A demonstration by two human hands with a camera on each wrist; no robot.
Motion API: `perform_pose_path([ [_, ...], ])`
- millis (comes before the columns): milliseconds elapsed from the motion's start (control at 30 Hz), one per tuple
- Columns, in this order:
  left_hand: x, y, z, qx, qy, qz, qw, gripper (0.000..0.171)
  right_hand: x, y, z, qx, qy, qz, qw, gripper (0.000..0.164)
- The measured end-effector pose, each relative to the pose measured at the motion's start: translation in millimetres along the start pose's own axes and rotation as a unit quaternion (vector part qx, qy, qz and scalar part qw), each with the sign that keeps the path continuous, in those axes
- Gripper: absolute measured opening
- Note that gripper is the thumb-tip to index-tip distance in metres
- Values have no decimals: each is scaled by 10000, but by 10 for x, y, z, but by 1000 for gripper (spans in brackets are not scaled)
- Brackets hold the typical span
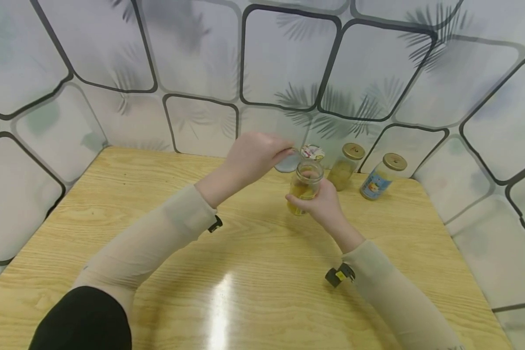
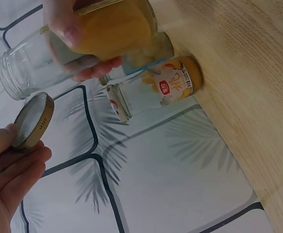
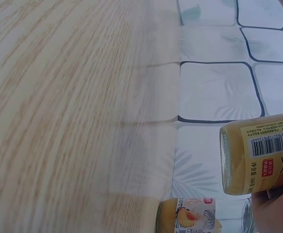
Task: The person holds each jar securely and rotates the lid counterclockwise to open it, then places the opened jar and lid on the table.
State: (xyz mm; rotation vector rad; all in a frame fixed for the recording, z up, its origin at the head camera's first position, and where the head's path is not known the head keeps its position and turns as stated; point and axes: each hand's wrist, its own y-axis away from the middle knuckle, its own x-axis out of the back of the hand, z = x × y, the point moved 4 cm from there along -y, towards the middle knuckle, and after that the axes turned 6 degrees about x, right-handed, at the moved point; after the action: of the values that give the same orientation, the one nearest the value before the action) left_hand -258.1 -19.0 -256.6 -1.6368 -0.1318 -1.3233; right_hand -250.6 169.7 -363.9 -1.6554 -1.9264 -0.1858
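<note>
My left hand pinches a round gold-rimmed lid between thumb and fingers, its pale inside facing the jar in the left wrist view. Close beside it is the bare threaded mouth of a glass jar with yellow contents low inside. My right hand grips that jar around its body, thumb across the front. In the right wrist view the jar shows a yellow label with a barcode, and its base is raised off the table.
Behind the held jar stands a jar with a white patterned lid; its label shows a peach. To its right are a gold-lidded jar and a blue-labelled jar. A patterned wall covering borders the wooden table.
</note>
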Motion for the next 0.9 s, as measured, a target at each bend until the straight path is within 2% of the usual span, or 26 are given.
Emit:
perform_pose_path([
  [167, -41, 13, -97, 233, -77, -109, 9996, 20, 7, 2, -8, 44, 76, 54, 9999, 48],
  [467, -128, 18, -306, 722, 72, -149, 9973, 19, 23, 10, -22, 72, 158, 69, 9998, 50],
  [733, -180, 46, -458, 1227, 84, -450, 9914, 19, 35, 10, -15, 58, 117, 85, 9999, 49],
  [900, -225, 77, -535, 1427, 102, -604, 9879, 20, 41, 16, 1, 16, 101, 93, 9999, 50],
])
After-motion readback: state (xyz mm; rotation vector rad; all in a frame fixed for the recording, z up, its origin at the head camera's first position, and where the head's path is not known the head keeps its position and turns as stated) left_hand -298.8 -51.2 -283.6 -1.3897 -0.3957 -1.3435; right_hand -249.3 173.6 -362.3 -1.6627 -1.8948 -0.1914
